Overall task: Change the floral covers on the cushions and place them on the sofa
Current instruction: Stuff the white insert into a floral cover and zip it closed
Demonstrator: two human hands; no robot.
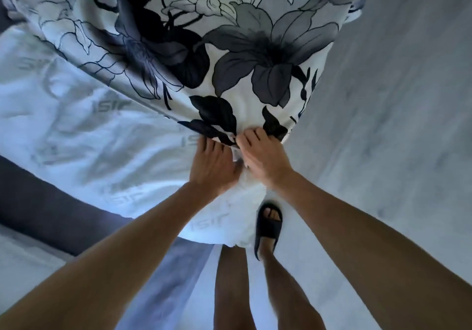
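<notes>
Floral cover (pixel 255 56): partly over white cushion (pixel 84 130), mouth bunched at fingertips. Left hand (pixel 212 166) presses cushion, fingers straight; right hand (pixel 263 156) pinches cover edge. Fitting unfinished; sofa placement pending.

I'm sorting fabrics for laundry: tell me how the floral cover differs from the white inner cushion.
The floral cover carries large dark lilies and leaves; the white inner cushion shows only faint grey lettering. The cover lies over the cushion's far end; the cushion's near end is bare. The right hand pinches the cover's edge; the left hand rests on the cushion. Both are pale, creased cloth.
</notes>
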